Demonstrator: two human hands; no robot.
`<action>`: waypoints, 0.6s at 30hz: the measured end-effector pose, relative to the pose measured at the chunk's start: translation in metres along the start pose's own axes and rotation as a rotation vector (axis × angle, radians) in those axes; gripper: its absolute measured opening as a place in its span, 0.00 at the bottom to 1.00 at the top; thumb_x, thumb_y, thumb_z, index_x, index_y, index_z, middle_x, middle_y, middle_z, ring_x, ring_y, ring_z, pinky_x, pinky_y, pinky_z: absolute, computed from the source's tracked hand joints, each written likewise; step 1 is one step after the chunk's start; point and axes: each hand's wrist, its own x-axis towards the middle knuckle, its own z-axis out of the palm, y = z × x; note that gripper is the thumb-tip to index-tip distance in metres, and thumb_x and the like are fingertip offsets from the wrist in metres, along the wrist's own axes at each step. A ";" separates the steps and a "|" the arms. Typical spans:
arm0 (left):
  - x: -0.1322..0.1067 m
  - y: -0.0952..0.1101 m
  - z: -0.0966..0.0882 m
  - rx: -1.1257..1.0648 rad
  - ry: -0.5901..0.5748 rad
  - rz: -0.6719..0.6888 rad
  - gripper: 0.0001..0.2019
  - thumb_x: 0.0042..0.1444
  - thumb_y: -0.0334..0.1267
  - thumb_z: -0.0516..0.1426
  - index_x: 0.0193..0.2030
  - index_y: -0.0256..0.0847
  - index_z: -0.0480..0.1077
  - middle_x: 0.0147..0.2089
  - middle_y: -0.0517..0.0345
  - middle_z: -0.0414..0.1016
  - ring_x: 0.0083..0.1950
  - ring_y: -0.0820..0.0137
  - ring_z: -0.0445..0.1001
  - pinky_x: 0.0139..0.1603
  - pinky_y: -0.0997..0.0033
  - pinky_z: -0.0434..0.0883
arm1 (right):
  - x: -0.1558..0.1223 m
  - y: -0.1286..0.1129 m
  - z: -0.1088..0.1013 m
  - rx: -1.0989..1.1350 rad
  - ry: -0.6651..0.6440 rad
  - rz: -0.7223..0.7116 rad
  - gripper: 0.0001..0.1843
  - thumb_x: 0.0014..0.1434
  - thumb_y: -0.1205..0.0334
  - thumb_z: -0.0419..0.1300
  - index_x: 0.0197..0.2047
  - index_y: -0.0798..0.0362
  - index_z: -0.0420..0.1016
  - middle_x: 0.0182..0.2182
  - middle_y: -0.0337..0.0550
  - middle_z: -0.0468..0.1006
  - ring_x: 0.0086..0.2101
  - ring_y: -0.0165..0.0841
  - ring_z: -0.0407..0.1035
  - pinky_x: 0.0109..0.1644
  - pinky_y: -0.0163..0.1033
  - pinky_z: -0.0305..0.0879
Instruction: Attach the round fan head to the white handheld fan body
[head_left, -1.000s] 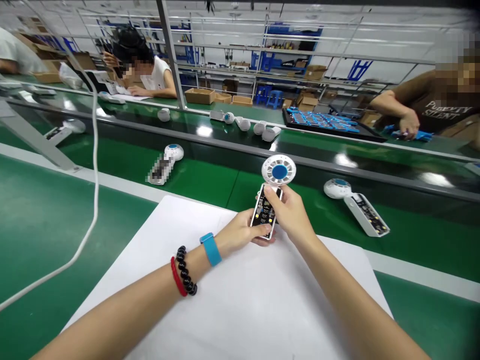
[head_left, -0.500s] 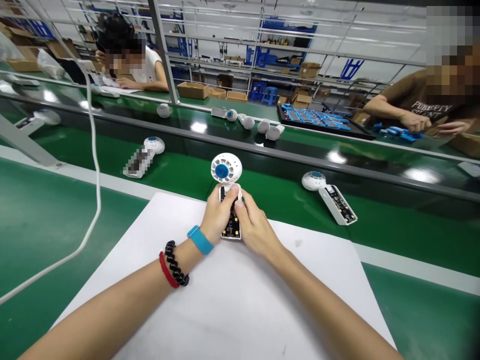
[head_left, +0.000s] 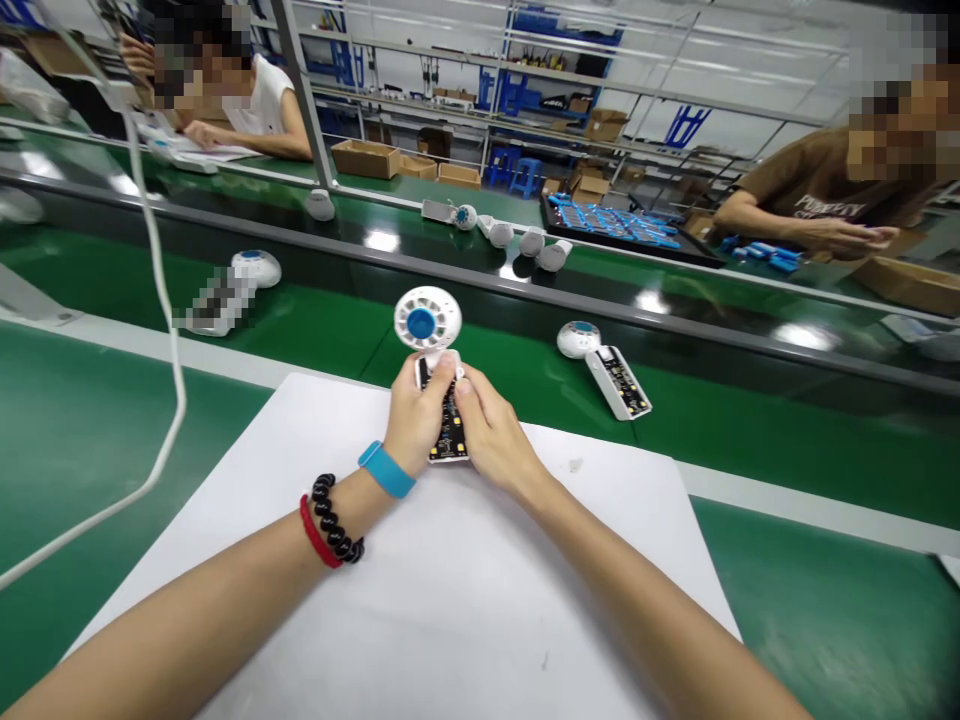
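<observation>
Upright above a white sheet [head_left: 480,600] is a small white handheld fan [head_left: 442,312] with a blue hub. Its handle is uncovered, and a black circuit board [head_left: 448,440] with yellow parts faces me. Around the handle's left side my left hand [head_left: 414,415] is closed, thumb lying over the upper board. From the right, my right hand [head_left: 491,425] grips the handle's edge, thumb on the board's side. The fingers behind the handle are hidden. Beyond my hands, another fan [head_left: 619,383] with an exposed board lies on the green belt, right of me.
Another fan [head_left: 255,268] lies on the near belt [head_left: 480,360] at left. Several fans [head_left: 499,233] rest on the far belt. A white cable [head_left: 161,300] hangs at left. Across the line are two co-workers and a black tray [head_left: 622,225] of blue-wired parts.
The view has shifted slightly. Fans on the near belt have moved left past the sheet, while those on the far belt have moved right. My grip on the handheld fan looks the same.
</observation>
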 end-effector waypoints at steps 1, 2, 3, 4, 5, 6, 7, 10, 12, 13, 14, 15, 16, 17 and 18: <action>0.002 0.000 -0.001 -0.011 0.016 -0.024 0.21 0.51 0.54 0.63 0.40 0.37 0.68 0.35 0.59 0.74 0.36 0.71 0.73 0.39 0.74 0.70 | 0.001 -0.001 -0.002 0.045 -0.060 0.061 0.28 0.70 0.46 0.47 0.69 0.46 0.58 0.51 0.46 0.77 0.48 0.40 0.75 0.51 0.45 0.72; 0.004 -0.001 -0.003 -0.025 0.039 -0.043 0.22 0.52 0.55 0.63 0.41 0.38 0.67 0.33 0.59 0.74 0.33 0.72 0.73 0.36 0.74 0.70 | 0.002 -0.002 -0.004 0.110 -0.145 0.131 0.34 0.68 0.45 0.51 0.72 0.46 0.50 0.50 0.47 0.77 0.44 0.39 0.77 0.44 0.43 0.75; 0.007 -0.001 -0.004 -0.038 0.065 -0.055 0.23 0.52 0.57 0.62 0.42 0.39 0.66 0.32 0.60 0.73 0.31 0.71 0.73 0.34 0.74 0.70 | 0.003 -0.004 -0.006 0.186 -0.238 0.197 0.40 0.66 0.46 0.55 0.74 0.45 0.42 0.48 0.47 0.78 0.39 0.38 0.78 0.37 0.41 0.76; 0.009 -0.002 -0.005 -0.051 0.087 -0.061 0.24 0.52 0.58 0.62 0.42 0.40 0.65 0.31 0.61 0.73 0.30 0.71 0.73 0.32 0.74 0.70 | 0.003 -0.005 -0.008 0.263 -0.322 0.246 0.46 0.64 0.48 0.59 0.75 0.44 0.36 0.44 0.45 0.78 0.34 0.36 0.78 0.32 0.38 0.75; 0.012 -0.003 -0.006 -0.064 0.104 -0.067 0.25 0.52 0.59 0.62 0.43 0.40 0.65 0.31 0.60 0.73 0.30 0.71 0.74 0.31 0.74 0.70 | 0.004 -0.007 -0.009 0.331 -0.380 0.273 0.47 0.63 0.51 0.61 0.74 0.45 0.35 0.39 0.43 0.79 0.30 0.34 0.77 0.29 0.36 0.74; 0.014 -0.004 -0.007 -0.077 0.107 -0.075 0.25 0.51 0.60 0.62 0.43 0.40 0.65 0.32 0.59 0.74 0.30 0.70 0.74 0.31 0.74 0.71 | 0.005 -0.007 -0.010 0.387 -0.403 0.286 0.45 0.63 0.55 0.61 0.74 0.47 0.39 0.34 0.40 0.78 0.28 0.32 0.77 0.29 0.34 0.73; 0.017 -0.005 -0.008 -0.080 0.094 -0.084 0.26 0.51 0.60 0.62 0.43 0.40 0.65 0.35 0.57 0.75 0.32 0.69 0.75 0.32 0.73 0.71 | 0.007 -0.008 -0.011 0.437 -0.389 0.301 0.39 0.63 0.58 0.61 0.72 0.51 0.47 0.30 0.38 0.77 0.26 0.31 0.76 0.29 0.33 0.73; 0.020 -0.010 -0.008 -0.045 0.020 -0.105 0.25 0.55 0.59 0.59 0.50 0.40 0.67 0.47 0.51 0.76 0.43 0.66 0.77 0.39 0.71 0.74 | 0.013 -0.003 -0.013 0.562 -0.244 0.378 0.22 0.64 0.62 0.56 0.61 0.56 0.64 0.26 0.39 0.77 0.24 0.29 0.75 0.30 0.33 0.74; 0.020 -0.013 -0.007 0.011 -0.001 -0.074 0.25 0.58 0.54 0.58 0.57 0.41 0.64 0.58 0.48 0.71 0.56 0.63 0.73 0.51 0.67 0.73 | 0.020 0.005 -0.015 0.592 -0.125 0.382 0.19 0.65 0.62 0.55 0.58 0.55 0.65 0.31 0.42 0.78 0.25 0.29 0.75 0.33 0.35 0.75; 0.019 -0.014 -0.007 0.057 -0.015 -0.048 0.27 0.58 0.51 0.58 0.60 0.41 0.62 0.62 0.47 0.67 0.62 0.61 0.69 0.57 0.64 0.71 | 0.023 0.009 -0.016 0.585 -0.070 0.361 0.19 0.65 0.61 0.54 0.58 0.55 0.65 0.34 0.43 0.78 0.27 0.29 0.75 0.36 0.36 0.76; 0.018 -0.014 -0.008 0.113 -0.043 -0.018 0.29 0.57 0.48 0.59 0.63 0.41 0.59 0.66 0.45 0.63 0.67 0.60 0.64 0.63 0.60 0.68 | 0.025 0.014 -0.016 0.567 -0.020 0.331 0.20 0.65 0.60 0.53 0.59 0.54 0.64 0.37 0.44 0.78 0.31 0.30 0.76 0.39 0.37 0.77; 0.016 -0.015 -0.008 0.182 -0.084 0.020 0.30 0.57 0.47 0.59 0.64 0.41 0.57 0.69 0.44 0.59 0.70 0.59 0.59 0.66 0.57 0.65 | 0.027 0.019 -0.016 0.546 0.024 0.302 0.22 0.64 0.59 0.54 0.60 0.53 0.63 0.39 0.45 0.78 0.36 0.31 0.76 0.43 0.40 0.77; 0.014 -0.015 -0.009 0.255 -0.133 0.066 0.31 0.56 0.46 0.58 0.64 0.40 0.57 0.70 0.43 0.55 0.72 0.57 0.56 0.68 0.53 0.64 | 0.027 0.023 -0.016 0.520 0.060 0.273 0.25 0.62 0.58 0.56 0.62 0.53 0.61 0.42 0.46 0.78 0.40 0.33 0.76 0.47 0.42 0.76; 0.011 -0.016 -0.009 0.322 -0.184 0.113 0.30 0.56 0.46 0.57 0.64 0.40 0.57 0.71 0.42 0.53 0.72 0.56 0.54 0.69 0.50 0.62 | 0.027 0.027 -0.015 0.500 0.088 0.249 0.29 0.60 0.59 0.58 0.63 0.53 0.59 0.45 0.48 0.77 0.43 0.34 0.75 0.51 0.44 0.75; 0.009 -0.017 -0.010 0.376 -0.229 0.156 0.29 0.56 0.46 0.57 0.64 0.41 0.58 0.72 0.43 0.50 0.73 0.56 0.53 0.69 0.47 0.62 | 0.025 0.031 -0.014 0.466 0.115 0.218 0.32 0.58 0.59 0.59 0.64 0.52 0.58 0.49 0.50 0.75 0.45 0.36 0.75 0.53 0.46 0.74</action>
